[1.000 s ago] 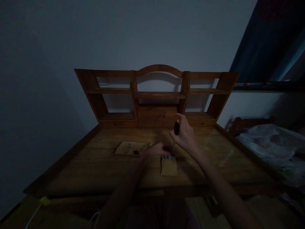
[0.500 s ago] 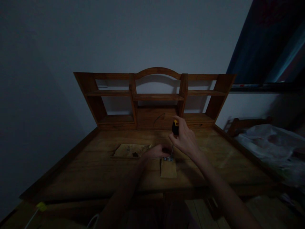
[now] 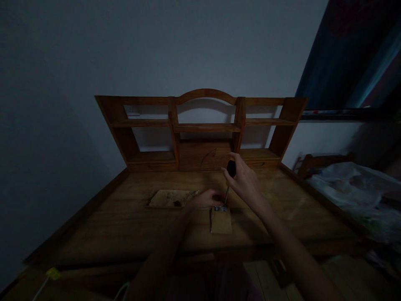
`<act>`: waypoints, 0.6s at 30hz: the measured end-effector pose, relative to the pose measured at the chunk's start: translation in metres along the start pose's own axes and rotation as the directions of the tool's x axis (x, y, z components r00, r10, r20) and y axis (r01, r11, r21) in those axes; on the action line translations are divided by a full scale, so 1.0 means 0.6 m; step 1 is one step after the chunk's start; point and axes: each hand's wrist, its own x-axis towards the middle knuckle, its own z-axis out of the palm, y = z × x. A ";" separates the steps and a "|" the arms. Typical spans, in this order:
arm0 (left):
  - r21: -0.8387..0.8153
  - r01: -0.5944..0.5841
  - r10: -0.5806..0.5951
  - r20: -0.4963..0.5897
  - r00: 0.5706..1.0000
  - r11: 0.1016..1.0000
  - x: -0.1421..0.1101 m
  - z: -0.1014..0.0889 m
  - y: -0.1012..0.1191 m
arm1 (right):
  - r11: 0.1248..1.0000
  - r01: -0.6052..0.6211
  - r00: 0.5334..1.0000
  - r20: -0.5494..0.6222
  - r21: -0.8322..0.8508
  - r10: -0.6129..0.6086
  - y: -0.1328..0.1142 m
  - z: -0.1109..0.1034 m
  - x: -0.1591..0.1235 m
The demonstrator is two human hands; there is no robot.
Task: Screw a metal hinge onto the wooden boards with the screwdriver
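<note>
My right hand (image 3: 246,182) is closed around the black and yellow handle of a screwdriver (image 3: 231,168), held nearly upright. Its thin shaft runs down to a small metal hinge (image 3: 221,208) at the far edge of a light wooden block (image 3: 221,222). My left hand (image 3: 205,200) reaches in from the left, its fingers curled at the hinge beside the screwdriver tip; shadow hides exactly where they grip. Left of that hand lies a pale, worn wooden board (image 3: 167,198) with dark stains and a hole.
Everything lies on a wooden desk (image 3: 109,225). A wooden shelf unit (image 3: 206,127) stands along its back, against the wall. Clear plastic bags (image 3: 354,184) are heaped beyond the right edge. A yellow-ended item (image 3: 53,274) sits at lower left. The room is dim.
The screwdriver handle has turned slightly in my right hand, with less of its yellow part showing. The left hand and the block stay in place. The view has shifted slightly.
</note>
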 end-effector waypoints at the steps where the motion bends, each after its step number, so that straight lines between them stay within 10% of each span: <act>1: 0.006 0.003 -0.003 -0.004 1.000 1.000 -0.001 0.000 0.001 | 1.000 0.009 1.000 0.008 0.012 -0.009 0.002 0.000 0.001; 18: -0.034 0.029 -0.031 -0.037 0.999 0.999 0.000 0.003 -0.001 | 0.996 0.075 0.997 0.000 0.048 -0.075 -0.005 -0.005 0.000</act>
